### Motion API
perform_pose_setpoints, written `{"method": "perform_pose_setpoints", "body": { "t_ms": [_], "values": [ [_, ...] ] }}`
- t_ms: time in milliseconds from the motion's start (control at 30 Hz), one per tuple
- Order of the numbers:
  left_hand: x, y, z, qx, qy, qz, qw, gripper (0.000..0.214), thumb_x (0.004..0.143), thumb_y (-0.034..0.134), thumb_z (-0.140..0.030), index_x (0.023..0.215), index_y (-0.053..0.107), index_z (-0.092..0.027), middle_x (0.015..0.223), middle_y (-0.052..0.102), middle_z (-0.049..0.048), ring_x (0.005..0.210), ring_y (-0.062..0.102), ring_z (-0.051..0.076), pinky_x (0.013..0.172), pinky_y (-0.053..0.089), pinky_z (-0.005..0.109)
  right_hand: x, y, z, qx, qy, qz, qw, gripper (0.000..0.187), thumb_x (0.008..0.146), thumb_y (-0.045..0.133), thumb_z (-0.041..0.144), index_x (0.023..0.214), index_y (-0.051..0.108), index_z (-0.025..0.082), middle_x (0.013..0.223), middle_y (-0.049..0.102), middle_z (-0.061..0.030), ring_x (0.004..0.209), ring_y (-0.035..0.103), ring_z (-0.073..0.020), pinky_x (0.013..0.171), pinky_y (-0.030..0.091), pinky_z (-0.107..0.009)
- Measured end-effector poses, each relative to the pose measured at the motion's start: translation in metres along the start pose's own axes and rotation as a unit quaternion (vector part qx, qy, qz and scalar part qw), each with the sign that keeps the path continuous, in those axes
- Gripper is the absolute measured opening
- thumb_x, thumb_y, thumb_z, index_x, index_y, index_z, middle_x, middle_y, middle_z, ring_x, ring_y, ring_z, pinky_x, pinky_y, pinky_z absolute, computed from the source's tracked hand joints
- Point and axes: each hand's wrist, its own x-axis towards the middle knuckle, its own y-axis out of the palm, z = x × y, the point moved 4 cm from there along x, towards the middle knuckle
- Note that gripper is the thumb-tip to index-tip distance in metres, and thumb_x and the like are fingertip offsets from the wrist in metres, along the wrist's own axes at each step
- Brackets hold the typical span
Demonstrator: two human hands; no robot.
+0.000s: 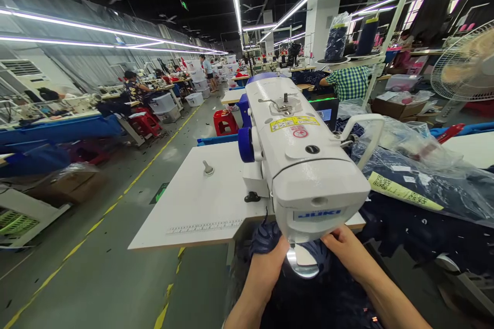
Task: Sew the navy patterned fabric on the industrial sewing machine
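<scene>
Beneath the sewing machine (304, 154) between my fingers, I appear to be guiding navy cloth (265, 238), bunched at my left fingers (279, 253); whether these or my right fingers (341, 239) are clamped, I cannot tell. Next likely calls for steady support.

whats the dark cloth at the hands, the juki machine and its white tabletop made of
Dark cloth: fabric with slight sheen, by its soft folds; fibre unclear. Juki machine: probably painted metal, glossy white with bright highlights. White tabletop: possibly laminated board, smooth, with a brownish edge.
</scene>
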Motion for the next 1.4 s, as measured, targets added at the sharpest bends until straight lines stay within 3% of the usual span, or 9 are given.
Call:
{"method": "perform_pose_setpoints", "body": {
  "t_ms": [300,533,767,1000,1133,1400],
  "values": [
    [0.004,-0.005,0.006,0.041,0.015,-0.033,0.999,0.020,0.079,0.064,-0.039,0.079,0.070,-0.019,0.088,0.072,0.0044,0.096,0.060,0.021,0.090,0.046,0.033,0.000,0.003,-0.002,0.020,-0.007,0.034,0.999,0.013,0.087,0.053,0.030,0.097,0.059,0.024,0.098,0.066,-0.0023,0.091,0.056,-0.0188,0.087,0.044,-0.027],
    [0.000,-0.005,0.002,0.050,0.001,-0.036,0.998,0.023,0.077,0.065,-0.040,0.067,0.065,-0.019,0.077,0.067,0.0028,0.085,0.059,0.020,0.081,0.049,0.032,-0.001,0.000,0.000,0.003,0.006,0.007,1.000,0.013,0.085,0.057,0.031,0.093,0.062,0.022,0.091,0.068,-0.0030,0.091,0.060,-0.0203,0.087,0.046,-0.028],
    [0.000,-0.005,0.002,0.041,0.001,-0.044,0.998,0.022,0.075,0.066,-0.040,0.070,0.066,-0.018,0.080,0.069,0.0043,0.093,0.061,0.024,0.081,0.049,0.033,0.000,0.001,0.002,-0.006,0.004,0.007,1.000,0.022,0.084,0.059,0.035,0.099,0.063,0.021,0.093,0.070,-0.0045,0.091,0.063,-0.0216,0.086,0.048,-0.030],
    [-0.001,-0.001,0.007,-0.024,0.018,-0.039,0.999,0.021,0.078,0.064,-0.039,0.071,0.068,-0.019,0.077,0.069,0.0026,0.089,0.063,0.022,0.083,0.050,0.033,-0.001,0.000,0.003,0.003,0.006,0.000,1.000,0.030,0.080,0.065,0.038,0.105,0.066,0.022,0.085,0.073,-0.0068,0.093,0.064,-0.0267,0.091,0.048,-0.038],
    [0.000,-0.001,0.010,-0.050,0.033,-0.041,0.997,0.029,0.075,0.065,-0.043,0.061,0.067,-0.018,0.067,0.068,0.0036,0.083,0.064,0.024,0.081,0.052,0.037,-0.001,0.000,0.000,0.020,0.010,0.002,1.000,0.035,0.077,0.067,0.045,0.105,0.068,0.023,0.090,0.073,-0.0085,0.094,0.065,-0.0290,0.092,0.049,-0.041],
    [-0.005,-0.017,0.030,-0.057,0.018,-0.055,0.997,0.026,0.075,0.067,-0.045,0.079,0.069,-0.020,0.089,0.072,0.0069,0.090,0.064,0.024,0.086,0.050,0.037,-0.006,-0.001,-0.015,0.025,0.056,-0.031,0.998,0.039,0.076,0.066,0.047,0.109,0.066,0.024,0.089,0.074,-0.0062,0.088,0.066,-0.0272,0.088,0.051,-0.038]
  ]
}}
